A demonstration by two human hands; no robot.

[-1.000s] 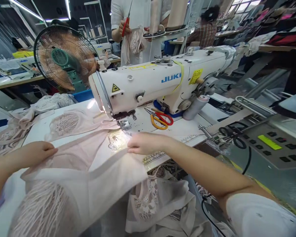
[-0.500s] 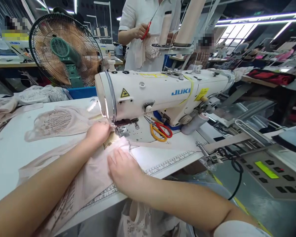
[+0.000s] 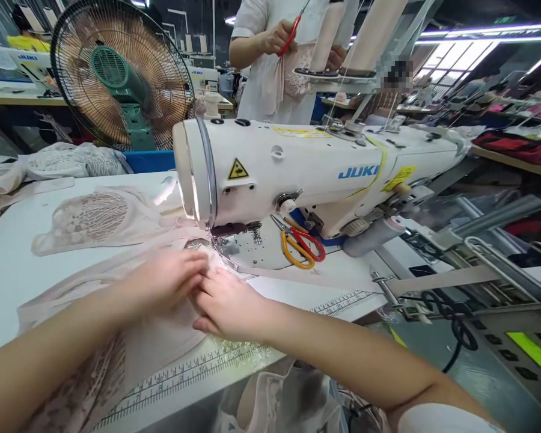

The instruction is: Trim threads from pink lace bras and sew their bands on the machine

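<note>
Both forearms are bare from wrist to elbow, with no watch, band or glove on either one. The left hand (image 3: 165,282) and right hand (image 3: 228,304) carry no rings that show. A short white sleeve (image 3: 442,418) covers the right upper arm.

My left hand (image 3: 165,282) and right hand (image 3: 228,304) press flat on the pale pink fabric (image 3: 157,337), touching each other just before the sewing machine (image 3: 297,174) needle, scissors (image 3: 300,243) beyond
</note>
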